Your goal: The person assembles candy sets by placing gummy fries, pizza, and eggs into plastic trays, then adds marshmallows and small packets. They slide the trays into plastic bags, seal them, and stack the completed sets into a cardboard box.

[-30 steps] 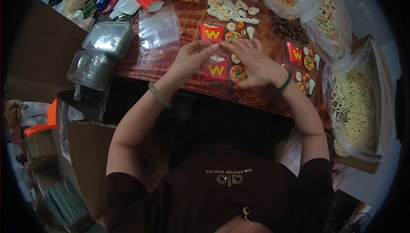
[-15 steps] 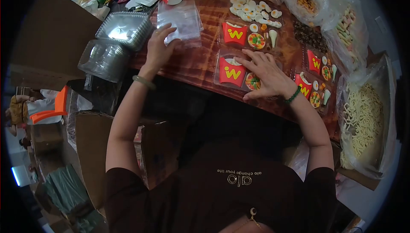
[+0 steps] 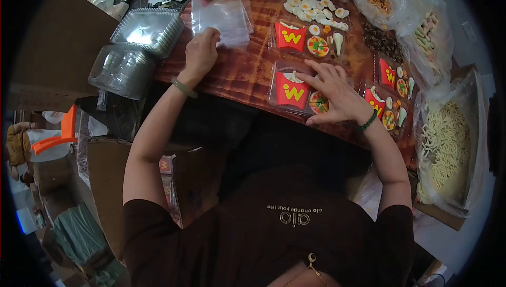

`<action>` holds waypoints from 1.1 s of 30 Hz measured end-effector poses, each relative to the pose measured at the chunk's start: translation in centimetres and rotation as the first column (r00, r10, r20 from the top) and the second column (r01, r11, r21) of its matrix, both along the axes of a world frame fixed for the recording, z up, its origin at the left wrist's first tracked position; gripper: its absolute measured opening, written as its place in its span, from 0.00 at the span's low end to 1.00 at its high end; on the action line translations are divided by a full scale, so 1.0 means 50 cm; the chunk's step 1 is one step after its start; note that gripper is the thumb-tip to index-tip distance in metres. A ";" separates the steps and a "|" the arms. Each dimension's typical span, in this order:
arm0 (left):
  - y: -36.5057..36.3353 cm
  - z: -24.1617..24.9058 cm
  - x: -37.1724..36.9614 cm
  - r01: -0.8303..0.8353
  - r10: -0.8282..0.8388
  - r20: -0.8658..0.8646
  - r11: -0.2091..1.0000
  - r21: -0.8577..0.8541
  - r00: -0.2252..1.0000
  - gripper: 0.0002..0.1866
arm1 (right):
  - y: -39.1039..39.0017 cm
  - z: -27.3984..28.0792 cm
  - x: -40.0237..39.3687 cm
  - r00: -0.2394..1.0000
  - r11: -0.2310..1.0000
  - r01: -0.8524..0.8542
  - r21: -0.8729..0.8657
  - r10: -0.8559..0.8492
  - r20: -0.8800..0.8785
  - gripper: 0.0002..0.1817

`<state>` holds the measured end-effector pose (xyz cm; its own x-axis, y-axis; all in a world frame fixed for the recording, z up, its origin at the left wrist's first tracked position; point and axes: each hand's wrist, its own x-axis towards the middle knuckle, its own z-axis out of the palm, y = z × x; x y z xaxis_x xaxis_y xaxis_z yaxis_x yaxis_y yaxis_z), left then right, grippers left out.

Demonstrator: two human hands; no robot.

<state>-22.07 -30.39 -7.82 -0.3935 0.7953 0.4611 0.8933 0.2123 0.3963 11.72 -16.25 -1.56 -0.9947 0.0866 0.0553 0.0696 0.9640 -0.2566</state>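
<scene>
My left hand (image 3: 201, 52) is closed, its fingertips pinched at the lower left corner of a stack of clear plastic bags (image 3: 224, 21). Spread over the right part of a clear plastic tray (image 3: 273, 88) is my right hand (image 3: 337, 95), open, with its thumb near the table edge. That tray holds a red toy fries box (image 3: 291, 91) with a yellow mark and a small toy pizza (image 3: 318, 102); the rest of it is hidden under my hand. Just behind lies another filled tray with a red fries box (image 3: 290, 36), a pizza (image 3: 318, 47), an egg and a white cone (image 3: 337, 45).
Clear clamshell containers (image 3: 122, 71) are stacked at the left. Two more filled trays (image 3: 389, 100) lie at the right. Toy eggs (image 3: 308, 8), dark brown pieces (image 3: 380, 42) and bags of small pieces line the back. A box of noodle-like strands (image 3: 448, 145) stands far right.
My left hand's fingers have gone from spread apart to pinched together at the bags' corner. My right hand stays over the same tray. The whole view has shifted slightly.
</scene>
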 end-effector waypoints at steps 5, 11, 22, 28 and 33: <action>-0.002 0.033 0.046 0.121 -0.120 0.057 0.992 -0.015 0.991 0.17 | -0.009 -0.008 -0.008 0.999 1.000 0.026 -0.007 -0.026 -0.027 0.51; -0.024 0.030 0.040 0.135 -0.136 -0.008 0.986 -0.100 0.991 0.19 | -0.011 -0.028 -0.006 0.997 0.998 0.058 -0.003 -0.058 -0.058 0.49; -0.012 0.054 0.161 0.032 0.040 0.430 0.987 -0.158 0.902 0.13 | -0.070 0.025 -0.065 0.984 1.000 -0.009 -0.023 0.005 -0.177 0.47; -0.030 0.034 0.152 0.200 -0.189 0.357 0.980 0.004 0.915 0.12 | -0.072 -0.015 -0.089 0.993 0.991 0.115 0.070 -0.112 -0.049 0.47; -0.055 0.047 0.181 0.355 -0.346 0.183 0.935 -0.021 0.920 0.11 | -0.093 -0.042 -0.096 0.957 0.966 0.244 -0.082 -0.253 -0.142 0.50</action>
<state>-13.04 -33.13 -5.47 -0.1550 0.9183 0.3644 0.8327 -0.0770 0.5484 6.90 -20.92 -3.68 -0.9221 0.3379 0.1886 0.2609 0.9027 -0.3421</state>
